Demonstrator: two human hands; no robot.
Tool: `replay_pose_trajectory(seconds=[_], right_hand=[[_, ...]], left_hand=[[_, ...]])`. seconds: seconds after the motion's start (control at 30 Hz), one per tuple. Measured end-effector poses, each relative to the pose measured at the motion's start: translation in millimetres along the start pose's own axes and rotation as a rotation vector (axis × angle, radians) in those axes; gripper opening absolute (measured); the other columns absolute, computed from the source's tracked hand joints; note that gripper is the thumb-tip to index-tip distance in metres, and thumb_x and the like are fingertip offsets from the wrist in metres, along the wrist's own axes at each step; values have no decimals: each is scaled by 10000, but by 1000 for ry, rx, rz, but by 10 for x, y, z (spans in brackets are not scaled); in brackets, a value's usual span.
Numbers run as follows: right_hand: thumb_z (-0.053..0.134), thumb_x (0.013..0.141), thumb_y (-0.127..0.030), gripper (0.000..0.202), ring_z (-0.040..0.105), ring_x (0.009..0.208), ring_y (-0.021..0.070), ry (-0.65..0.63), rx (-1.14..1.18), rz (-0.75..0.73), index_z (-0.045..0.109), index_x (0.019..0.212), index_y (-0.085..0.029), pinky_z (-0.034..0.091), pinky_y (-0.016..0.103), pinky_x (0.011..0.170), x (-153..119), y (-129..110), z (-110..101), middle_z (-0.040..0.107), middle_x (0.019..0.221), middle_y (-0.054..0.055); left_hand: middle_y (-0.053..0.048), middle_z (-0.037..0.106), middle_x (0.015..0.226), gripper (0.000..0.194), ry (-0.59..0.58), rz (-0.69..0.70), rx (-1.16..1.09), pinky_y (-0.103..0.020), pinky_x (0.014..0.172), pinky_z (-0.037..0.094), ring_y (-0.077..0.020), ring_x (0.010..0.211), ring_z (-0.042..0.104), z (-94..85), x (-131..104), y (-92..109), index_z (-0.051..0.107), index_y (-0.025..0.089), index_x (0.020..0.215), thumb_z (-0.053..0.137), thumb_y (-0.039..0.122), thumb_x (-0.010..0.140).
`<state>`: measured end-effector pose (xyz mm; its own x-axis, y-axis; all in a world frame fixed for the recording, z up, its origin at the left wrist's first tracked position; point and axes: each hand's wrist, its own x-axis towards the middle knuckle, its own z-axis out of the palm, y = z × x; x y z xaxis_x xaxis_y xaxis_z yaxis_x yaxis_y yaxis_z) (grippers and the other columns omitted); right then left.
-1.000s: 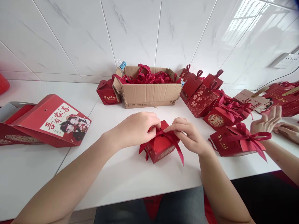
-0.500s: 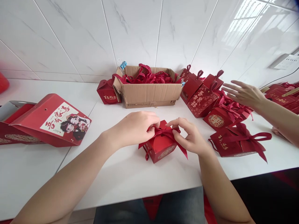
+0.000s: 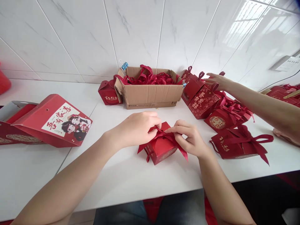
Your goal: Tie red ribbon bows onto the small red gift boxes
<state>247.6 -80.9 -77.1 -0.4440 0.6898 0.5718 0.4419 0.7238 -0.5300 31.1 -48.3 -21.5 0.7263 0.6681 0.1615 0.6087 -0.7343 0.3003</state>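
wall [image 3: 136, 28]: big glossy white marble-look tiles, thin grey grout | surface [image 3: 131, 178]: plain white, runs right up to the wall | light: bright window reflection on the tiles, upper right | white power strip [image 3: 284, 64] mounted on wall, far right
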Motion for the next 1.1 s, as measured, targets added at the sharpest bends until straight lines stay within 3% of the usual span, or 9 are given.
replay_pose_trajectory(seconds=[0.3, 0.53, 1.1], right_hand=[[403, 781, -48, 374, 444, 596, 134, -31, 13, 2, 712, 933, -194, 407, 304, 604, -5, -2, -21, 506, 624, 1], [431, 675, -31, 419, 416, 539, 112, -36, 43, 6, 715, 931, -203, 412, 282, 579, -17, -12, -32, 475, 565, -34], [400, 671, -35, 498, 407, 526, 108, -77, 51, -14, 706, 1031, -190, 375, 249, 512, -27, -15, -59, 492, 561, -29]], left_hand=[[4, 672, 801, 197, 10, 33, 15, -263, 607, 405, -146, 732, 590, -4, 11, -39, 689, 201, 786, 500, 151, 814], [0, 670, 785, 184, 12, 34, 10, -255, 593, 406, -144, 712, 592, -18, -1, -32, 681, 197, 759, 508, 148, 799], [-3, 687, 783, 205, 9, 40, 13, -257, 605, 424, -152, 724, 610, -12, 4, -68, 704, 208, 756, 518, 129, 785]])
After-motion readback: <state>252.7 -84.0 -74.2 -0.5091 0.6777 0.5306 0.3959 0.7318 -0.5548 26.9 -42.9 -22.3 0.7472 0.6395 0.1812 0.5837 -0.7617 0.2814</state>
